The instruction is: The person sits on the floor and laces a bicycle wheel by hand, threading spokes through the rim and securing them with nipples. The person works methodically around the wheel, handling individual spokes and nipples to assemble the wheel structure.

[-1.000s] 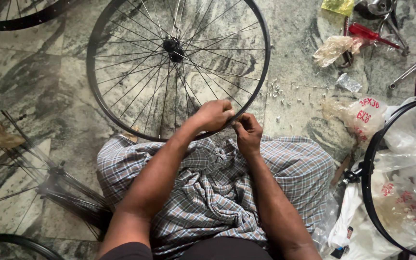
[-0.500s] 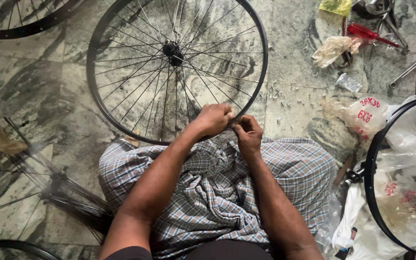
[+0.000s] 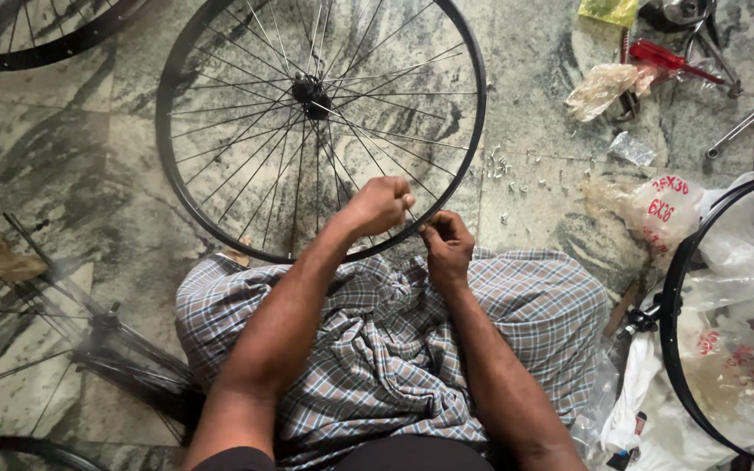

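The left hand (image 3: 380,205) pinches thin steel spokes (image 3: 355,139) just inside the black metal bicycle rim (image 3: 473,157), and the right hand (image 3: 447,249) closes its fingertips at the rim's near edge, apparently steadying it. The wheel lies flat on the mottled marble floor (image 3: 71,183), against the checked cloth lap (image 3: 394,349).

clear plastic bag (image 3: 647,205), red marks | right floor | yellow packet (image 3: 608,10), top

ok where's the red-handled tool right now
The red-handled tool lies on the marble floor at the head view's upper right, beside a crumpled clear plastic bag.
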